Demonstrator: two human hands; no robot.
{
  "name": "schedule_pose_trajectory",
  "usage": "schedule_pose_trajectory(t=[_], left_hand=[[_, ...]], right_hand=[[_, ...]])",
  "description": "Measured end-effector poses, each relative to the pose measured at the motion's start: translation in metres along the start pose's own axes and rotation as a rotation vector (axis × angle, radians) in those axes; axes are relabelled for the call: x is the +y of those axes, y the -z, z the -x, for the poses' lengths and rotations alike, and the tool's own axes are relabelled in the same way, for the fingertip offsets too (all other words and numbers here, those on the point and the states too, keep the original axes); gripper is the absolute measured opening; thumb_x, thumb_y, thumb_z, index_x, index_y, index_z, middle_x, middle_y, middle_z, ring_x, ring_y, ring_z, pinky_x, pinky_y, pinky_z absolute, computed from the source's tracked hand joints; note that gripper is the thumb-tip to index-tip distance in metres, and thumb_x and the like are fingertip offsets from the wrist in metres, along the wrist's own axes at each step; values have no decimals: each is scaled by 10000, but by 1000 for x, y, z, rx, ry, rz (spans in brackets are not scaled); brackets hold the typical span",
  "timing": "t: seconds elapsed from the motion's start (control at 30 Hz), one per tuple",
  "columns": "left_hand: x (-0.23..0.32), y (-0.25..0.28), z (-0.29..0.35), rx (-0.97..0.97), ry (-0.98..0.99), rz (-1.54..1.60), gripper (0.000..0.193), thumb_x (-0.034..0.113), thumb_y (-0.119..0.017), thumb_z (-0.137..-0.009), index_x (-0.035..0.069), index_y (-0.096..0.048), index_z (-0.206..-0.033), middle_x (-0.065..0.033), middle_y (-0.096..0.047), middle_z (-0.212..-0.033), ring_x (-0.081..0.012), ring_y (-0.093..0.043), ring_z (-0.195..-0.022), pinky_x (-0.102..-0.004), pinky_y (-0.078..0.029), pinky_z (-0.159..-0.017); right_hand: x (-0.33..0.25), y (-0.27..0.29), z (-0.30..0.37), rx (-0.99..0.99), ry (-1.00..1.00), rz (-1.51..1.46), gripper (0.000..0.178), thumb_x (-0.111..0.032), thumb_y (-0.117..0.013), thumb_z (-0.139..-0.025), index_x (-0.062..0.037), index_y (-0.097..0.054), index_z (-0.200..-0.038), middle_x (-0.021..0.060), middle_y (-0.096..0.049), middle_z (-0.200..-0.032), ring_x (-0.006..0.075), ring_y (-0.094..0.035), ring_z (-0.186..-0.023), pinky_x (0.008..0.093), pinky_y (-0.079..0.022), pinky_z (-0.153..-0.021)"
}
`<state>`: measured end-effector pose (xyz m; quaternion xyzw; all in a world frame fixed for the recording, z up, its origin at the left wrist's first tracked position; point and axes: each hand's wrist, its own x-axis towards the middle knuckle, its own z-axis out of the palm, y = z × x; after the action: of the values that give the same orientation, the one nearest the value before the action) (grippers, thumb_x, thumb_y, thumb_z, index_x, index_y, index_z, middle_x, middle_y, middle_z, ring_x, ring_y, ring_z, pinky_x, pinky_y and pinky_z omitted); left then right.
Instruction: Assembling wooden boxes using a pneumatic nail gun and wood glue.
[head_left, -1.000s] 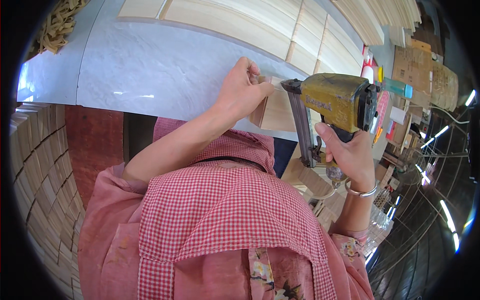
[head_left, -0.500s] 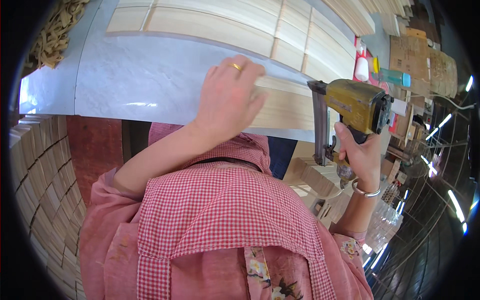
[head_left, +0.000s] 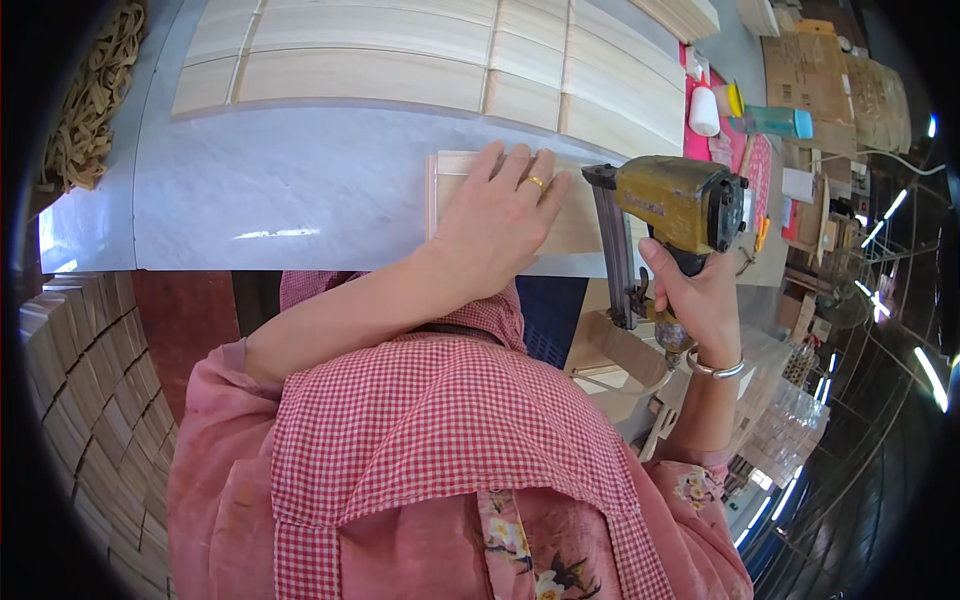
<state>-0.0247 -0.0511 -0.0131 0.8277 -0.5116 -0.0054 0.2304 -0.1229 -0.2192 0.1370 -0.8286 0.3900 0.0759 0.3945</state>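
While the left hand (head_left: 500, 215) lies over the wooden piece (head_left: 580, 220), its fingers a little spread and its thumb out of sight, the right hand (head_left: 700, 300) is wrapped around the handle of the nail gun (head_left: 665, 205). The piece sits flat along the near edge of the desk (head_left: 300, 180), in front of the apron (head_left: 450, 420). The work on it looks partway: a thin edge strip (head_left: 432, 195) stands at its left end, but no fasteners can be made out, so what is fixed and what is left cannot be told. The gun overlaps the piece's right end, hiding it; whether they touch is unclear.

Beyond, rows of boards (head_left: 380, 80) cover the desk's far side, leaving a narrow gap beside the piece. To the right are a white bottle (head_left: 703, 112), a teal bottle (head_left: 775, 122) and cartons (head_left: 808, 75), all well apart from the piece. Stacked blocks (head_left: 80, 370) stand below on the left.
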Motion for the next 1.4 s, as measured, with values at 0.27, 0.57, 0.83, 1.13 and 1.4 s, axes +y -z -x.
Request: schedule_pose_trajectory(t=[0.27, 0.57, 0.83, 1.13, 1.4], left_hand=[[0, 2, 0, 34, 3, 11, 757, 342, -818, -718, 28, -550, -1352, -201, -500, -1370, -337, -457, -1228, -461, -298, -1112], [0, -2, 1, 52, -5, 18, 750, 348, -811, -718, 28, -556, -1346, -199, -496, -1374, -337, -457, -1228, -464, -298, -1112], [-6, 7, 0, -18, -17, 62, 810, 366, -814, -718, 72, -506, -1407, -201, -498, -1368, -352, -453, -1240, -475, -289, -1121], [-43, 78, 10, -4, 438, 849, 649, 392, -729, -854, 90, -532, -1395, -202, -606, -1257, -290, -599, -1112, -385, -454, -988], [-151, 89, 118, 422, 1023, 1465, 379, 233, -643, -942, 4, -620, -1243, -128, -693, -1120, -230, -670, -872, -318, -544, -783]], right_hand=[[0, -1, -7, -36, 23, -10, 233, -142, -763, -866, 30, -662, -987, 17, -600, -644, 75, -467, -454, 225, -390, -411], [-4, 0, -9, -49, -19, 2, 215, -148, -758, -872, 27, -663, -953, 15, -589, -627, 77, -466, -443, 227, -390, -403], [27, 14, -7, 208, 62, -104, 222, -179, -761, -870, 20, -663, -878, 12, -579, -594, 85, -457, -409, 226, -380, -390], [229, 69, -79, 568, 209, 553, 516, -142, -652, -844, 7, -528, -1322, 257, -694, -1042, 468, -662, -867, 487, -530, -770], [300, 66, -142, 644, 27, 724, 642, -143, -670, -857, -71, -450, -1456, 234, -680, -1165, 447, -668, -983, 496, -532, -833]])
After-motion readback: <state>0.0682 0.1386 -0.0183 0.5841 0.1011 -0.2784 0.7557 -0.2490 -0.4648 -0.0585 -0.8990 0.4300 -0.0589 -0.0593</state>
